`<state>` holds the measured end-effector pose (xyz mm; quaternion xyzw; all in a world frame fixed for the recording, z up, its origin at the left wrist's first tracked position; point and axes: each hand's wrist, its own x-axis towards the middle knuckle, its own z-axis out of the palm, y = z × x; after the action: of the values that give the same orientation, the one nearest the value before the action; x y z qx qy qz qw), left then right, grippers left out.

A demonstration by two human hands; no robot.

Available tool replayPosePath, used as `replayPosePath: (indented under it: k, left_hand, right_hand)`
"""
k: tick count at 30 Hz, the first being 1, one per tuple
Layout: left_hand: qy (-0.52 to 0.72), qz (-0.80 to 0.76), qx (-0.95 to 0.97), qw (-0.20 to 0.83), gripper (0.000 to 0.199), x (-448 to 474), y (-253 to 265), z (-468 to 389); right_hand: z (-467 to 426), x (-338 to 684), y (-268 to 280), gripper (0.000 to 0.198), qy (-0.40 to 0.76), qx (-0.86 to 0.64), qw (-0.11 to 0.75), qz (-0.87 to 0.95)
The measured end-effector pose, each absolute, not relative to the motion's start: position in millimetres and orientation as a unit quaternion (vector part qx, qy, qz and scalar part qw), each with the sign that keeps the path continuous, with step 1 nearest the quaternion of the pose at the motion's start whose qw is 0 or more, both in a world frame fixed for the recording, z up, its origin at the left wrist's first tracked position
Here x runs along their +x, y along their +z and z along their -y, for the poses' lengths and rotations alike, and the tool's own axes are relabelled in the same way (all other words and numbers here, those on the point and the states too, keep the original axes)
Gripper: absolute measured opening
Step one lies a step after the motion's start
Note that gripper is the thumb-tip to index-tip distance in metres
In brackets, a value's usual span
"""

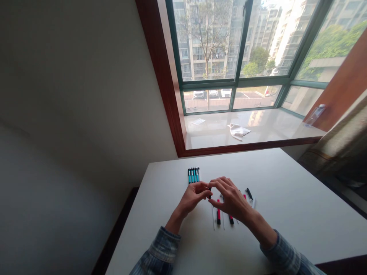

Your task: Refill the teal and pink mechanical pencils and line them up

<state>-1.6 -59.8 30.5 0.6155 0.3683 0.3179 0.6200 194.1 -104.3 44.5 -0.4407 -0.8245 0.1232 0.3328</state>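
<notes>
Above the white table, a small black pen part (210, 193) sits between my two hands, mostly covered by fingers. My left hand (192, 196) pinches it from the left with thumb and fingertips. My right hand (231, 199) has its index finger and thumb curled around its ends. Below my right hand lie a red-and-black pen barrel (218, 212) and another red-and-black barrel (231, 219), partly hidden. Thin white refills (213, 218) rest beside them. A black pen piece (249, 193) lies to the right. Several teal pens (193, 175) stand in a row beyond my left hand.
The white table (286, 206) reaches to a window sill (212, 133) with a crumpled white cloth (239, 131) and a clear bottle (314, 115) on it. A plain wall (86, 95) borders the left side; a curtain (335, 137) hangs at the right.
</notes>
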Motion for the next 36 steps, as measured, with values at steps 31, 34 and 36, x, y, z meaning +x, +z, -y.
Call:
replayPosePath:
  k: [31,34,36]
  left_hand:
    - [0.497,-0.496,0.551,0.451,0.029,-16.2,-6.7,44.7]
    - [0.475,-0.504,0.569,0.443,0.028,-15.5,-7.6,46.0]
    - [0.467,-0.512,0.574,0.436,0.028,-14.6,-7.7,46.4]
  right_hand:
    - [68.2,309.4,5.3,0.02,0.226,-0.571,0.247,0.749]
    - [65.9,297.6,9.0,0.017,0.222,-0.565,0.199,0.769]
    - [63.6,290.6,13.9,0.014,0.22,-0.569,0.173,0.773]
